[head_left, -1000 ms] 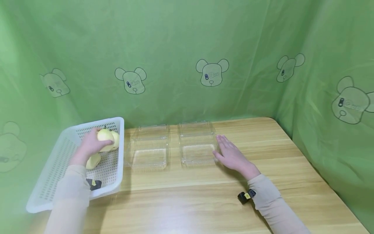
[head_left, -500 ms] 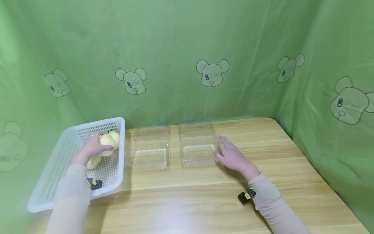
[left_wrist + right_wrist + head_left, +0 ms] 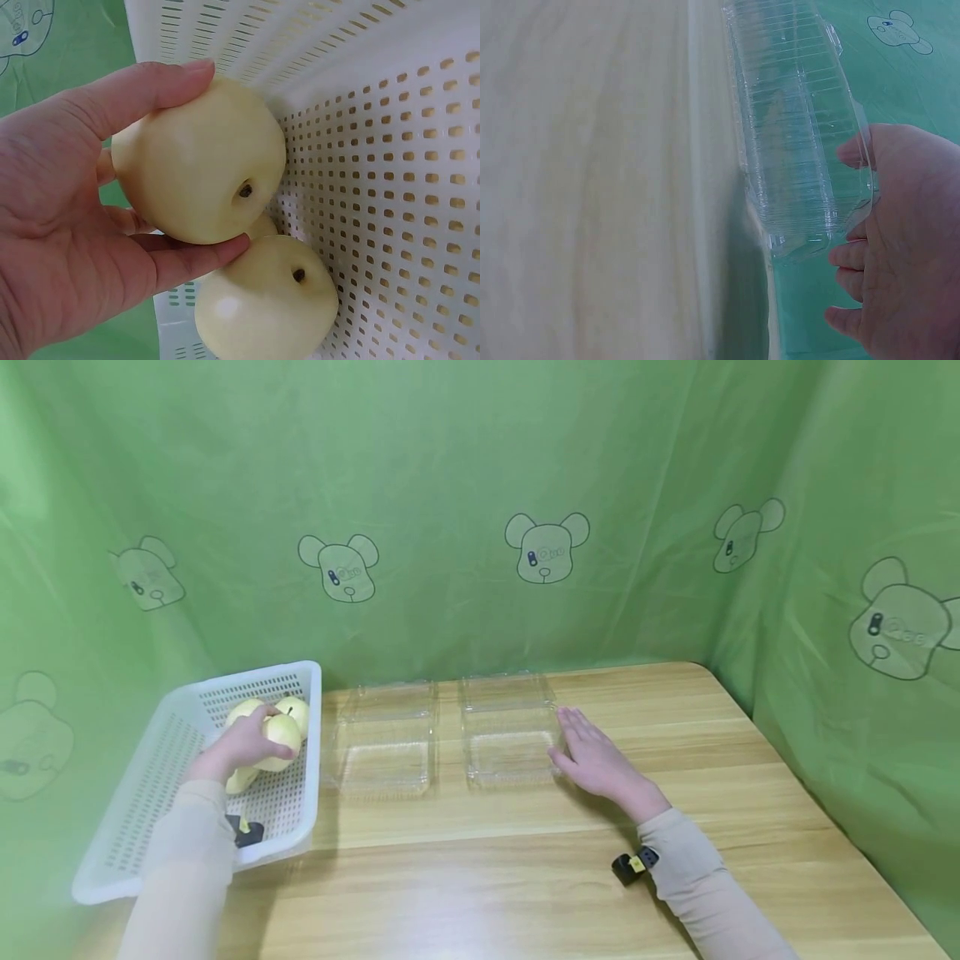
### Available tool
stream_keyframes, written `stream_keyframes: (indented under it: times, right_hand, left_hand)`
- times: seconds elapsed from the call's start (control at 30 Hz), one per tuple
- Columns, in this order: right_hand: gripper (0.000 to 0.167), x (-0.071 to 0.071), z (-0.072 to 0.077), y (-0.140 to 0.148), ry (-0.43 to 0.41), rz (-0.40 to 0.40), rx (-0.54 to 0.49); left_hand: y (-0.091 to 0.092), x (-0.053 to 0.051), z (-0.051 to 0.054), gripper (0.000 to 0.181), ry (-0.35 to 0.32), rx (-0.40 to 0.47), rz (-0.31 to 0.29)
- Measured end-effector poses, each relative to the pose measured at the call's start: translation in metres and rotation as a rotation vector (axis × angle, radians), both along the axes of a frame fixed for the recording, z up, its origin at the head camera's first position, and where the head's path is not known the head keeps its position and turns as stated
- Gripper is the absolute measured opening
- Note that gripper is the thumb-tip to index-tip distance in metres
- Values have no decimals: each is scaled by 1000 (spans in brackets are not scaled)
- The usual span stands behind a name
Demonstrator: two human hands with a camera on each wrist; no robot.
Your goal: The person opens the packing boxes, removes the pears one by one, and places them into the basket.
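My left hand point(image 3: 238, 745) is inside the white basket and grips a pale yellow pear point(image 3: 282, 739) between thumb and fingers. In the left wrist view, that pear point(image 3: 199, 157) shows its dark blossom end, and another pear point(image 3: 266, 300) lies below it, against my fingertip. More pears sit around the hand in the head view: one behind point(image 3: 243, 708), one to the right point(image 3: 295, 712), and one nearer point(image 3: 242, 780), partly covered. My right hand point(image 3: 596, 760) has its fingers extended at the right edge of a clear plastic container point(image 3: 510, 752), touching its rim point(image 3: 866, 150).
The white slotted basket point(image 3: 311, 777) stands at the table's left. A second clear container point(image 3: 384, 764), its lid folded back, lies between it and the right container. The wooden table point(image 3: 465, 877) meets green curtains point(image 3: 450, 460) at the back. A black camera point(image 3: 633, 864) sits on the right wrist.
My left hand has shifted the gripped pear slightly right and nearer within the basket. A pear behind the hand has come into view. The right hand stays at the container.
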State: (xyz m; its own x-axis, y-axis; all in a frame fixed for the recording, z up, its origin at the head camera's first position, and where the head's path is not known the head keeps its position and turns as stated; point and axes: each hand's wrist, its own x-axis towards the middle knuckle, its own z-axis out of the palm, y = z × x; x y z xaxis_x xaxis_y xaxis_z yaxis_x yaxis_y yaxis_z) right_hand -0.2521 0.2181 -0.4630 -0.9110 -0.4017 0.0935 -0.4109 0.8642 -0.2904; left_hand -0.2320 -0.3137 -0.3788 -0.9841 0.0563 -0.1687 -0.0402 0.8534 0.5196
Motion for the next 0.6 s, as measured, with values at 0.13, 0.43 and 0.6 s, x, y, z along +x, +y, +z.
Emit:
stream_keyframes:
  times: [0.13, 0.43, 0.6]
  right_hand:
    - [73, 0, 1, -1, -4, 2, 0]
    - [73, 1, 2, -1, -9, 6, -5]
    - [73, 1, 1, -1, -4, 7, -4]
  left_hand:
    - [1, 0, -2, 89, -25, -33, -27]
    - [0, 0, -6, 90, -87, -77, -41]
    - [0, 0, -8, 89, -83, -92, -47]
